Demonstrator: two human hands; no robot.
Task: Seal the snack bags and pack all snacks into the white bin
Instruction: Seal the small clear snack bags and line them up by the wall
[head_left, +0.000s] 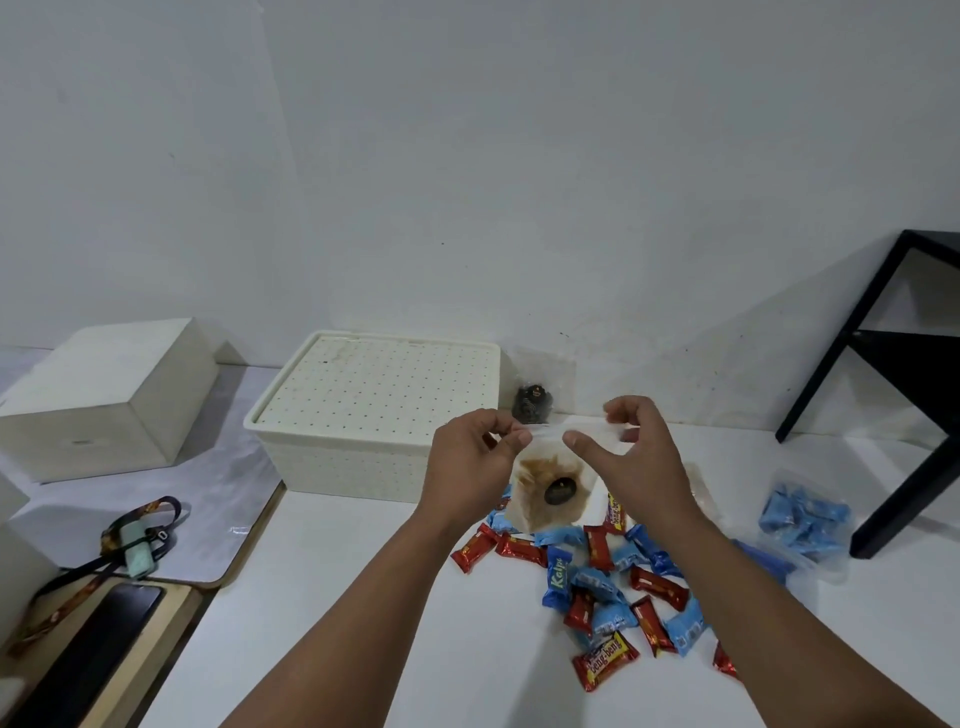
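Still, at frame centre the left hand (475, 457) and right hand (621, 449) pinch the clear bag (550, 488) top, unsealed I think; loose snacks (597, 582) wait, white bin (374, 415) lidded.

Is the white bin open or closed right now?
Closed. The white bin has its dotted lid lying flat across the top, and no snacks show inside.

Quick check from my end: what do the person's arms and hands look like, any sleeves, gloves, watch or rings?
Both forearms are bare as far as the frame shows, with no sleeve in view. The left hand and right hand wear no gloves. No watch, bracelet or band shows on either wrist, and no ring is visible on the fingers. No cables or markings appear on either arm.
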